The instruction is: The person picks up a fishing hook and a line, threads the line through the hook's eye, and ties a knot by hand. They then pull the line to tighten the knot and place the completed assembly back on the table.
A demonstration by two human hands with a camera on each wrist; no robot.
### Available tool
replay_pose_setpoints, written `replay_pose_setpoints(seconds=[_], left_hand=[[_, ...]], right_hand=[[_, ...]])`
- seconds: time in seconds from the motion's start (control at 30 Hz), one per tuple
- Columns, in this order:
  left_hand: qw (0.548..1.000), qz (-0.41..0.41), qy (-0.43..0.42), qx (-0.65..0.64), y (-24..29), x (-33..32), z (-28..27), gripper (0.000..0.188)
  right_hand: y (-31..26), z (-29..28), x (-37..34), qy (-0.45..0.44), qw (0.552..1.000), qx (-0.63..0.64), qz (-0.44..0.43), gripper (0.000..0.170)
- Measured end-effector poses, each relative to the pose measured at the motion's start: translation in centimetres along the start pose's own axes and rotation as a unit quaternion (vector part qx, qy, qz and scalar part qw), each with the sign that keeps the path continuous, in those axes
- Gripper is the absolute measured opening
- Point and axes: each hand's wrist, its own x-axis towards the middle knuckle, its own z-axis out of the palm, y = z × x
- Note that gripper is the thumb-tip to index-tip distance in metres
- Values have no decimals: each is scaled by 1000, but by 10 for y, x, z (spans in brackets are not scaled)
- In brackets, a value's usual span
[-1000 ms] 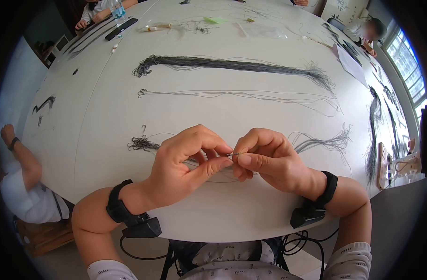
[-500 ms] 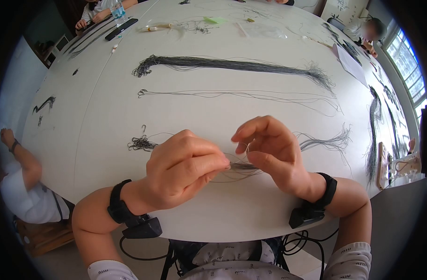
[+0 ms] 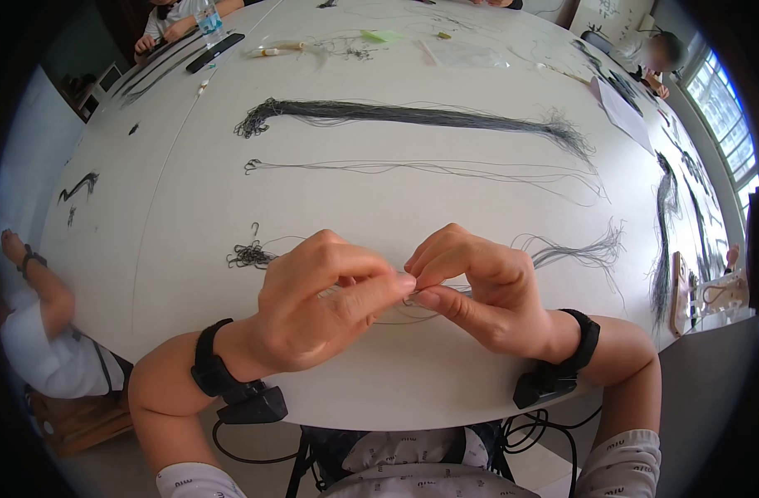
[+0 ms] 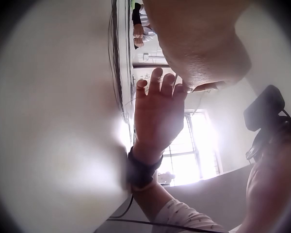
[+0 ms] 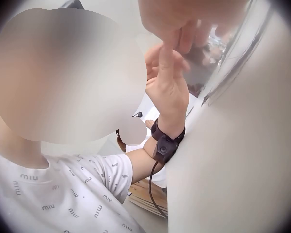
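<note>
In the head view, my left hand (image 3: 321,303) and right hand (image 3: 487,290) meet at their fingertips above the near edge of the table. The left thumb and index finger pinch a fish hook, almost wholly hidden by the fingertips. Thin fishing line is pinched between the right thumb and index finger, right beside the left fingertips. Below the hands lies a bundle of dark hooks (image 3: 251,255) on the left. Its line ends (image 3: 578,251) fan out on the right, the middle partly covered by the hands. One single hook (image 3: 255,228) lies just above this bundle.
Farther up lie a few hooks on long lines (image 3: 429,169) and a thick bundle of hooked lines (image 3: 413,114). A phone (image 3: 216,52), a water bottle (image 3: 209,22), a plastic bag (image 3: 471,56) and a paper sheet (image 3: 624,116) are around them. Other people sit at the table.
Half a second ago my right hand was spread apart from the left, with a thin line at its fingers. It has come back to the left fingertips and pinches there. The bundles have not moved.
</note>
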Motion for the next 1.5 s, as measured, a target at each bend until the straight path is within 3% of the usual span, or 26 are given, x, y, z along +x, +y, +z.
replay_pose_setpoints(seconds=[0.07,0.1,0.17,0.33,0.4,0.57,0.7,0.83,0.9,1.0,1.13,1.2,1.3,1.37,1.5], left_hand=[[996,-58,72,-17,-2,1,6,19],[996,-58,72,-17,-2,0,5,19],[980,-149,66,-114,-1,-1,3,12],[966,-188,33,-175,-3,0,1,7],[959,-204,20,-194,-3,0,1,8],[947,-228,-3,-227,-2,1,0,9],[951,-224,-42,-207,1,4,0,10],[983,-154,-3,-101,1,5,1,18],[991,-122,22,-58,0,5,1,19],[995,-82,52,-23,-1,3,1,22],[998,-40,42,-5,1,1,-1,25],[999,-35,20,-3,1,0,-2,25],[999,-34,22,-5,1,0,0,25],[997,-35,69,7,1,2,4,27],[997,-33,67,11,1,3,4,26]], right_hand=[[3,-1,0,5,1000,-15,-6,6],[4,-1,0,10,999,-30,-12,6],[4,-1,0,12,1000,-27,-10,6],[7,-1,0,15,999,-29,-5,7],[11,1,0,55,997,-43,-37,7],[5,-1,3,28,994,-89,-57,10],[5,-2,4,27,974,-184,-128,13],[8,-1,3,32,980,-169,-105,11],[12,1,1,95,993,-65,0,5],[12,-5,4,116,988,-69,77,4],[13,-10,3,100,988,-80,87,10],[6,-6,5,125,982,-137,19,23],[5,-2,4,105,990,-95,-27,33],[3,-1,4,85,993,-81,-33,32],[4,0,4,28,992,-101,-70,21]])
